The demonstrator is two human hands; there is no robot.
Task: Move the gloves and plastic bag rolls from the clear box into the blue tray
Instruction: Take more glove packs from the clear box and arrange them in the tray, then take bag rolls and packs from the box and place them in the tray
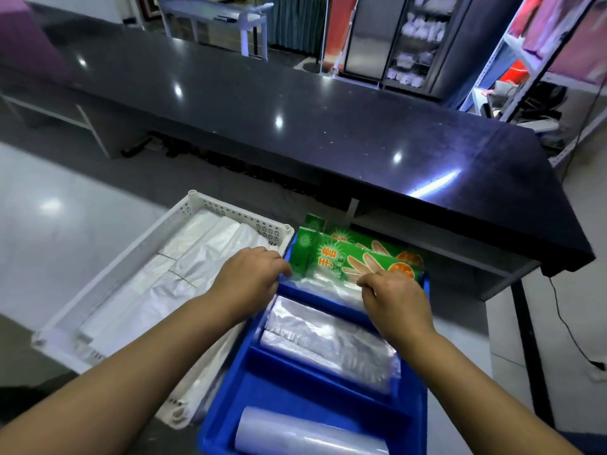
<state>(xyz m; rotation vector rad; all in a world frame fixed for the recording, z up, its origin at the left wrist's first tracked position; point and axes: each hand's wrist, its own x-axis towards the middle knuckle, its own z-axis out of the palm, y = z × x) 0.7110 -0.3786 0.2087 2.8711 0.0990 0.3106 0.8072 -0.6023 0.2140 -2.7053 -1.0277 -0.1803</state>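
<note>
Over the far compartment of the blue plastic divided tray (282, 385), the left hand (251, 274) and right hand (394, 297) reach forward with fingers curled. Each grip pinches the clear lower edge of the front green-headed glove packet (354, 257). Clear plastic bag rolls (328, 336) lie in the nearer compartments. A white perforated basket (230, 210) sits just left, and a glossy black table (295, 103) stands behind.

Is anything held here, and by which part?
The front glove pack, by its clear lower edge: left hand at the left end, right hand near the right.
</note>
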